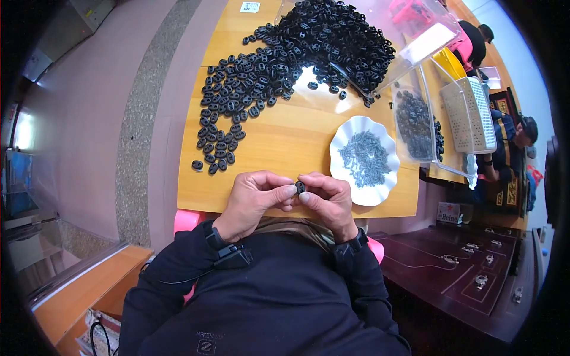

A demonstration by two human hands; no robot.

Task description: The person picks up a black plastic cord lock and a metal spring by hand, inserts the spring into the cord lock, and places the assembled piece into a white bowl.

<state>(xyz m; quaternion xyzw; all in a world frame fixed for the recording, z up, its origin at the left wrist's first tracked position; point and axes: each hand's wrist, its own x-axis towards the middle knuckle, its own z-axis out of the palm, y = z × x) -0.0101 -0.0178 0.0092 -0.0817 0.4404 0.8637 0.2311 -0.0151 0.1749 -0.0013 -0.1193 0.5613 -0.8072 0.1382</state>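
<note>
Your left hand [256, 197] and right hand [328, 200] are brought together over the near edge of the yellow-brown surface [285, 145], both pinching one small black toggle [300, 188] between thumb and fingers. The toggle sits in the narrow gap between your two thumb tips, and your fingers cover part of it; you cannot tell from here whether anything is fitted inside it. Just beyond your right hand stands a white plate [363, 197] with a wavy rim, bearing a heap of small grey springs [365, 157]. Ahead of you, a large pile of black toggles [326, 35] covers the far part of the surface, thinning into a loose spread that runs down along the left edge, where the nearest ones lie well apart from your hands. A clear tub [436, 38] leans beside the big pile on its right. To the right of the plate is a clear box [425, 89] with more dark pieces in it, and past that a white basket [469, 115] with holes in its wall. You wear dark straps [233, 256] on both wrists, and two other people [473, 44] show farther off at the right.
</note>
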